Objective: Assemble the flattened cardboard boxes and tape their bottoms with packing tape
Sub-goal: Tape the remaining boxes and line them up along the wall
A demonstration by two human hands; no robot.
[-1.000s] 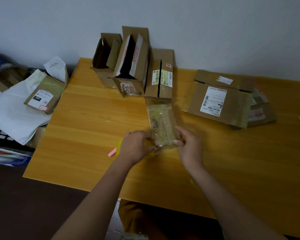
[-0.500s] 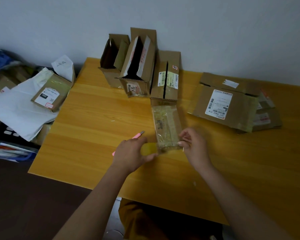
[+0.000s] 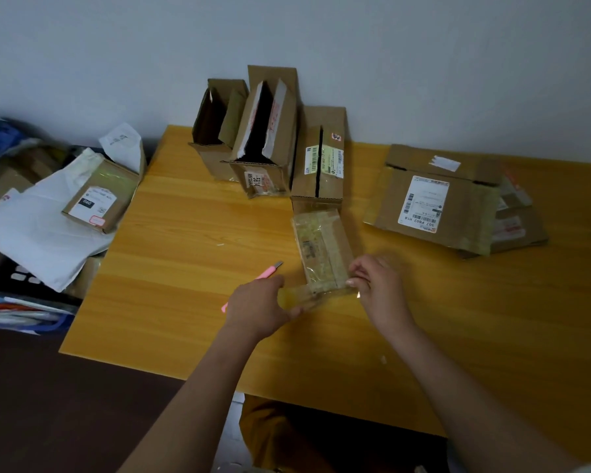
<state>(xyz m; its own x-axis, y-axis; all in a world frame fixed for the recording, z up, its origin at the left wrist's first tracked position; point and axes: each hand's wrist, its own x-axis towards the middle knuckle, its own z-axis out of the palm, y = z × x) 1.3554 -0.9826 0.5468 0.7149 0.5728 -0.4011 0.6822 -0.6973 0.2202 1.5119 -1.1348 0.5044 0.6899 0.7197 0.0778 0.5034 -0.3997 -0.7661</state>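
At the far left of the frame I see a small labelled box (image 3: pixel 99 196) resting on white paper sheets (image 3: pixel 38 233) beside the wooden table (image 3: pixel 191 233). Left of centre, a pink utility knife (image 3: pixel 265 274) lies on the table just behind my left hand (image 3: pixel 258 310), whose fingers curl around a yellowish tape roll (image 3: pixel 290 298). A strip of clear packing tape (image 3: pixel 325 295) runs from it to my right hand (image 3: pixel 377 285), which pinches the strip's end. Between the hands, the small taped cardboard box (image 3: pixel 321 250) lies at mid-frame. Behind it, three assembled boxes (image 3: pixel 270 138) stand against the wall. At the right, flattened cardboard boxes (image 3: pixel 437 203) lie stacked.
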